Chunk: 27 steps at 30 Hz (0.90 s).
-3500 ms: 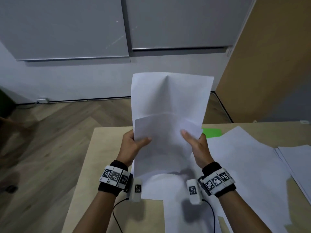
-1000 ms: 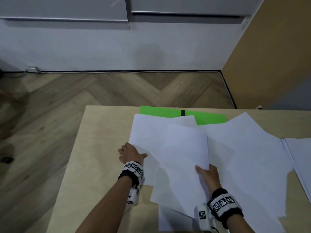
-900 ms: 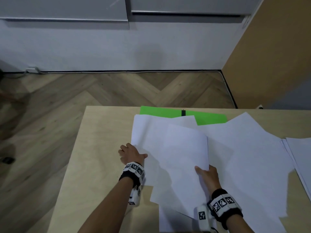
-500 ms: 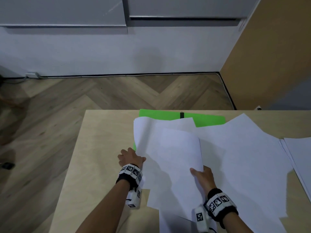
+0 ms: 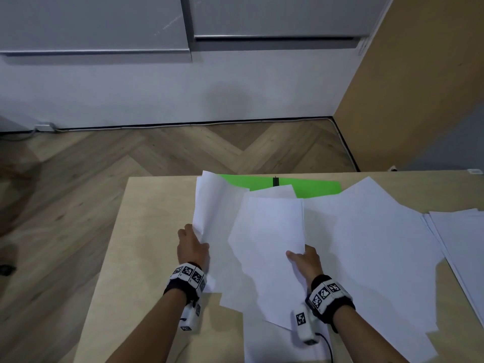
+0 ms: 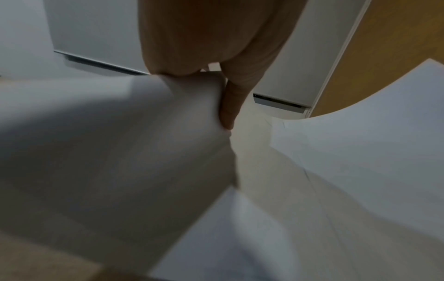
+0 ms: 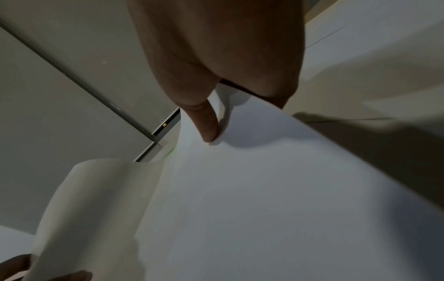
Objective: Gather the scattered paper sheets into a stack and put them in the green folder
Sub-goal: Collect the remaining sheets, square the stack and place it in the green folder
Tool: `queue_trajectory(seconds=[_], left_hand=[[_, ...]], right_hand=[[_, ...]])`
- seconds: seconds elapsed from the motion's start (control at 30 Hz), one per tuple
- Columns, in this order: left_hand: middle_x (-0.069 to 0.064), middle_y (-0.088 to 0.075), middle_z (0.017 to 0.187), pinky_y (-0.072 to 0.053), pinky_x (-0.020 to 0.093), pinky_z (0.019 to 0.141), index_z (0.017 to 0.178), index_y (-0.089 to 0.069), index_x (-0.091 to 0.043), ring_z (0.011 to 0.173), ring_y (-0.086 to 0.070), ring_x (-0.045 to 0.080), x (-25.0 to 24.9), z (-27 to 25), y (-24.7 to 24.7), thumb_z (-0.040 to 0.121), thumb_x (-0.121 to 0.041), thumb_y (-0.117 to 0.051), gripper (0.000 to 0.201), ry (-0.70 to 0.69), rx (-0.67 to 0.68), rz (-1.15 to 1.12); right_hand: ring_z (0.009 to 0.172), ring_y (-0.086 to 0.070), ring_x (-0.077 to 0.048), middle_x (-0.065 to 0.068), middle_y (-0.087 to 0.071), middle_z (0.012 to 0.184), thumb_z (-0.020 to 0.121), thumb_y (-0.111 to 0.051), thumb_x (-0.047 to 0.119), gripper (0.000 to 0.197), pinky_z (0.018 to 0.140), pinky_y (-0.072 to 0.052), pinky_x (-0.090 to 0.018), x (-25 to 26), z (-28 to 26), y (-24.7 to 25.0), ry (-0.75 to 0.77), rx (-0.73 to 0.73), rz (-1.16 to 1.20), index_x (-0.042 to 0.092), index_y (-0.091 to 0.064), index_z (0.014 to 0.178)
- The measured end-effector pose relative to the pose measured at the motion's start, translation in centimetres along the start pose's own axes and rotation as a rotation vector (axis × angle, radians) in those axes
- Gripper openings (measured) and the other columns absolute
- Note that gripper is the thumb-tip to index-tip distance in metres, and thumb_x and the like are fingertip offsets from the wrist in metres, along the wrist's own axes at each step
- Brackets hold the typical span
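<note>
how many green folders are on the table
1. The green folder lies flat at the table's far edge, mostly covered by white paper sheets. Another could be hidden under them.

Head view, surface [image 5: 146, 231] before me. Folder [image 5: 314, 188] lies flat at 12 o'clock, at the far edge; its near part is under sheets. My left hand [image 5: 192, 248] sits at 10 o'clock, on the left edge of a lifted sheet [image 5: 217, 213] that curls up over the folder's left end. My right hand [image 5: 305, 259] at centre grips the near right corner of a second sheet [image 5: 269, 247], overlapping the first. Large spread of sheets [image 5: 372, 252] at 2 to 4 o'clock. Separate pile [image 5: 461, 242] at 3 o'clock, at the frame's right edge.
</note>
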<state>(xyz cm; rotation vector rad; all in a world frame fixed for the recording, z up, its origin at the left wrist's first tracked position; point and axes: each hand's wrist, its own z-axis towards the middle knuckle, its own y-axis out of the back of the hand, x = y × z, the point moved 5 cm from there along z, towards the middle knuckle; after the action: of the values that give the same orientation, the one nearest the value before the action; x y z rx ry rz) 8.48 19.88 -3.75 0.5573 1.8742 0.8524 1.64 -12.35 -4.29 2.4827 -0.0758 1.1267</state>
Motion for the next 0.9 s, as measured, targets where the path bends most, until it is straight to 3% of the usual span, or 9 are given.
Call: queue_trajectory(seconds=[0.07,0.17,0.33,0.53,0.73,0.9], left_hand=[[0.013,-0.059,0.098,-0.042,0.034,0.063,0.108,-0.039,-0.011,0.073,-0.05,0.031,0.2,0.0,0.4,0.078,-0.011,-0.065,0.04,-0.002,-0.005,0.039],[0.014,-0.064,0.091,-0.041,0.033,0.062,0.112,-0.037,-0.013,0.074,-0.057,0.034,0.5,-0.1,0.8,0.08,-0.02,-0.066,0.044,-0.01,-0.007,0.08],[0.013,-0.065,0.096,-0.048,0.036,0.063,0.107,-0.04,-0.014,0.076,-0.057,0.032,1.1,-0.3,1.4,0.083,-0.021,-0.062,0.034,-0.066,-0.046,0.044],[0.015,-0.066,0.111,-0.045,0.035,0.074,0.13,-0.048,-0.014,0.095,-0.063,0.037,1.1,-0.3,3.6,0.087,-0.015,-0.061,0.044,-0.132,-0.129,0.046],[0.017,-0.064,0.08,-0.045,0.039,0.062,0.109,-0.037,-0.015,0.067,-0.055,0.034,2.4,0.4,4.9,0.089,-0.004,-0.047,0.025,-0.059,-0.098,0.074],[0.018,-0.068,0.099,-0.044,0.034,0.071,0.13,-0.044,-0.016,0.085,-0.062,0.036,4.3,1.3,5.4,0.089,-0.003,-0.051,0.043,0.004,-0.101,0.009]], right_hand=[[0.096,-0.062,-0.025,0.005,-0.064,0.092,0.086,-0.067,0.005,0.025,0.098,-0.05,-0.039,0.0,0.4,0.0,-0.001,-0.008,-0.012,0.026,-0.057,0.08],[0.102,-0.064,-0.028,-0.002,-0.068,0.102,0.086,-0.068,0.008,0.016,0.098,-0.051,-0.039,0.0,0.9,0.0,-0.007,0.0,-0.044,0.02,-0.063,0.096],[0.104,-0.065,-0.028,-0.005,-0.07,0.11,0.086,-0.068,0.013,0.026,0.098,-0.051,-0.038,-0.3,1.9,-0.2,-0.002,0.005,-0.101,0.012,-0.067,0.111],[0.101,-0.062,-0.027,-0.007,-0.067,0.11,0.088,-0.068,0.012,0.029,0.096,-0.049,-0.035,-1.0,2.2,-0.5,-0.002,-0.011,-0.138,0.008,-0.066,0.116],[0.105,-0.061,-0.028,-0.008,-0.066,0.115,0.09,-0.067,0.012,0.035,0.097,-0.047,-0.034,-1.8,2.3,-1.1,-0.001,-0.008,-0.143,0.003,-0.063,0.124],[0.108,-0.062,-0.029,-0.013,-0.067,0.122,0.09,-0.067,0.012,0.036,0.095,-0.047,-0.032,-1.9,2.1,-1.6,0.0,-0.003,-0.133,0.003,-0.063,0.124]])
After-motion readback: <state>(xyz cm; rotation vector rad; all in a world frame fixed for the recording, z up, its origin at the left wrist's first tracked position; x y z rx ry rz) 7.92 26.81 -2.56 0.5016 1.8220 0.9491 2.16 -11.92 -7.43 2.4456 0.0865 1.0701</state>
